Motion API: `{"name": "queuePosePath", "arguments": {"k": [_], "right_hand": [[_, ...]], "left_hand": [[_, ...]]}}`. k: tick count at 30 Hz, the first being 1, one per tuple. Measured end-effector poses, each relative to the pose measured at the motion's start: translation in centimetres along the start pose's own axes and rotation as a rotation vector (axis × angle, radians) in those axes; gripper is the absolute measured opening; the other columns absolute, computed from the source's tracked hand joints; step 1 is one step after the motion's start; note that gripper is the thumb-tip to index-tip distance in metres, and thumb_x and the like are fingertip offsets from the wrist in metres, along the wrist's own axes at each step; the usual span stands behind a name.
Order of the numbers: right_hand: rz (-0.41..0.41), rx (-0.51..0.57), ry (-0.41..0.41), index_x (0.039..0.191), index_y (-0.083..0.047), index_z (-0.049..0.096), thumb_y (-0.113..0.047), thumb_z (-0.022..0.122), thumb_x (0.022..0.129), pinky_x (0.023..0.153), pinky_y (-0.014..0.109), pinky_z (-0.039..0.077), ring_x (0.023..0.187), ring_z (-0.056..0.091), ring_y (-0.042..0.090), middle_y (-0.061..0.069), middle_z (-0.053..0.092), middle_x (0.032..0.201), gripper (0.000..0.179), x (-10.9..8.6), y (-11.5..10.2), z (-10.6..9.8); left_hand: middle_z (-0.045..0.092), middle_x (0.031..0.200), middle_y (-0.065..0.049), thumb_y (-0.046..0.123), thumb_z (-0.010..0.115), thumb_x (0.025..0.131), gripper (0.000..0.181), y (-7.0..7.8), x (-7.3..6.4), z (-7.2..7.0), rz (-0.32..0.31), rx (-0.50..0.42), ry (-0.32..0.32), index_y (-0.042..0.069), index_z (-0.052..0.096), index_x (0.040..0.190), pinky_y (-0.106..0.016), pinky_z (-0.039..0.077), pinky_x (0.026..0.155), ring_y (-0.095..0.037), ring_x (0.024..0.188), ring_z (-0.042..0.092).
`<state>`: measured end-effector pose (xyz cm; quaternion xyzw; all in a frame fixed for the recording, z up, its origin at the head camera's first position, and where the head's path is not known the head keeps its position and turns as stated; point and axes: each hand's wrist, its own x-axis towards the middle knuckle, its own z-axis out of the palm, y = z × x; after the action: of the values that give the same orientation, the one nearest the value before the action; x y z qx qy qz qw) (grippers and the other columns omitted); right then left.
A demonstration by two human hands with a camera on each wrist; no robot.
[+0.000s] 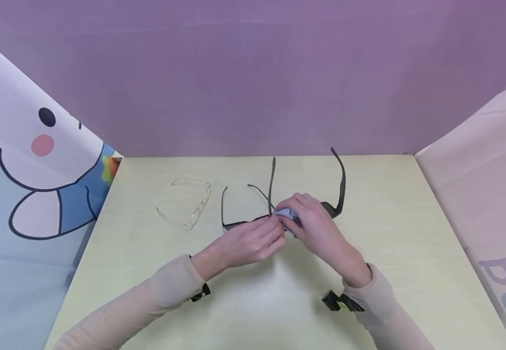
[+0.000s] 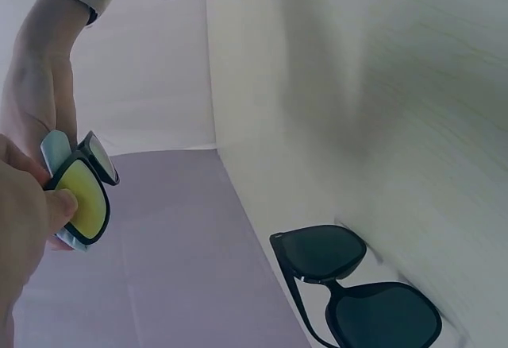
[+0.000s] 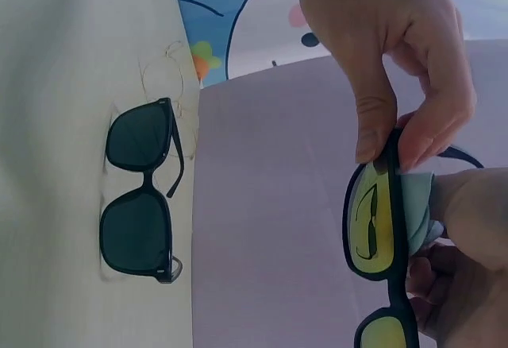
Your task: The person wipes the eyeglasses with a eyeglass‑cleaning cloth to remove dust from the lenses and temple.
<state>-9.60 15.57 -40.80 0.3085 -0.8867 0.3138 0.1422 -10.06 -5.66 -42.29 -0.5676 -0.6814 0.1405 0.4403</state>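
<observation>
My left hand (image 1: 248, 243) pinches one end of black-framed sunglasses (image 3: 371, 221) between thumb and fingers. Their lenses look yellow in both wrist views, and they are held up off the table with both temple arms (image 1: 343, 187) unfolded. On the other side, my right hand (image 1: 316, 226) grips a crumpled light blue cloth (image 3: 417, 205) against a lens. Part of the cloth is hidden by the fingers. Behind my left hand, a second pair of dark sunglasses (image 2: 385, 316) stands on the table, lenses towards me.
Thin-rimmed clear glasses (image 1: 198, 209) lie unfolded at the left of the pale table (image 1: 388, 233). A purple panel (image 1: 253, 87) rises at the back edge. Printed cloth walls (image 1: 29, 209) stand along both sides.
</observation>
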Motion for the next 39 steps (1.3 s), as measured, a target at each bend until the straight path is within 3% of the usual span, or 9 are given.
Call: {"name": "queuePosePath", "arguments": {"k": [9,18,28,35,39], "right_hand": [[0.083,-0.076,-0.018,0.104,-0.008,0.071,-0.013,0.080,0.090,0.070,0.033,0.042,0.079,0.055,0.023,0.004,0.068,0.091,0.017,0.0,0.1,0.1],[-0.009,-0.015,0.005,0.105,-0.008,0.070,-0.010,0.081,0.089,0.069,0.033,0.045,0.081,0.057,0.019,0.001,0.067,0.092,0.019,-0.1,0.1,0.1],[0.091,-0.035,-0.027,0.106,-0.007,0.071,-0.012,0.079,0.091,0.069,0.034,0.049,0.080,0.057,0.021,0.005,0.069,0.093,0.017,-0.2,0.5,0.0],[0.117,0.029,0.116,0.114,-0.004,0.065,-0.007,0.080,0.090,0.067,0.037,0.059,0.086,0.064,0.023,0.011,0.070,0.102,0.028,-0.6,0.7,-0.6],[0.113,-0.003,0.225,0.112,0.000,0.063,-0.003,0.082,0.087,0.063,0.043,0.062,0.082,0.068,0.030,0.017,0.070,0.101,0.031,-1.0,1.1,-1.5]], "left_hand": [[0.073,0.106,-0.007,-0.004,0.046,0.102,0.021,0.0,-0.2,0.2,0.002,-0.010,0.003,0.008,0.064,0.099,-0.027,0.059,0.093,-0.019,0.103,0.070],[0.073,0.108,-0.008,-0.003,0.047,0.101,0.020,0.0,-0.1,0.0,0.002,-0.007,0.005,0.007,0.064,0.100,-0.027,0.059,0.095,-0.019,0.104,0.070],[0.073,0.107,-0.006,-0.004,0.045,0.103,0.023,-0.1,-0.2,0.1,0.017,-0.013,-0.020,0.009,0.064,0.101,-0.027,0.059,0.095,-0.018,0.103,0.069],[0.074,0.109,-0.006,-0.005,0.045,0.102,0.024,-0.4,-0.3,0.0,0.014,-0.038,-0.031,0.008,0.064,0.103,-0.027,0.059,0.096,-0.018,0.105,0.070],[0.074,0.107,-0.005,-0.007,0.044,0.101,0.027,-0.4,-0.3,0.0,0.011,-0.052,-0.031,0.008,0.066,0.104,-0.027,0.059,0.095,-0.018,0.103,0.071]]}}
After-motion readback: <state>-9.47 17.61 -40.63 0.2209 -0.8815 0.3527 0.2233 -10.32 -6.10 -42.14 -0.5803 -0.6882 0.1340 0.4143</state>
